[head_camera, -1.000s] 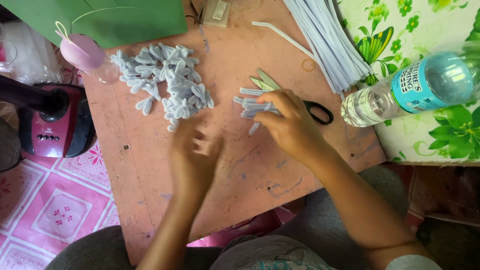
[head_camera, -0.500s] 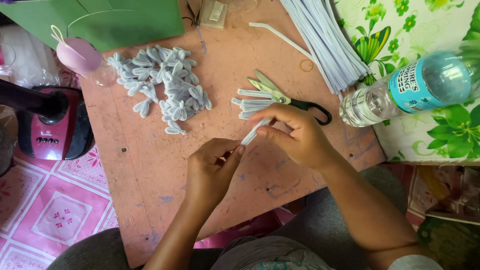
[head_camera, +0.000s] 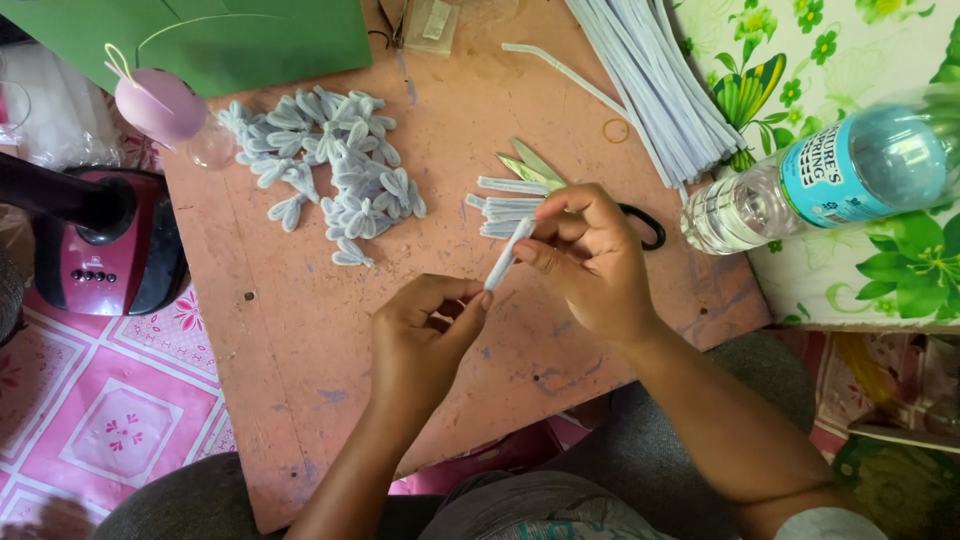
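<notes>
A short pale blue pipe-cleaner piece (head_camera: 507, 256) is held above the brown board (head_camera: 300, 340). My right hand (head_camera: 585, 262) pinches its upper end and my left hand (head_camera: 425, 335) pinches its lower end. Just beyond my right hand lies a small row of cut pale blue pieces (head_camera: 508, 208) beside scissors (head_camera: 560, 180) with green blades and black handles, partly hidden by my fingers. Further left sits a pile of several folded pale blue petal shapes (head_camera: 330, 180).
A bundle of long pale blue pipe cleaners (head_camera: 655, 80) lies at the top right. A clear plastic water bottle (head_camera: 820, 180) rests on a floral cloth (head_camera: 880, 270). Green paper (head_camera: 230, 35), a pink tool (head_camera: 155, 100) and a red-black appliance (head_camera: 100, 250) are at the left.
My right hand picked one cut piece from the row and drew it toward me; my left hand rose off the board and took its other end.
</notes>
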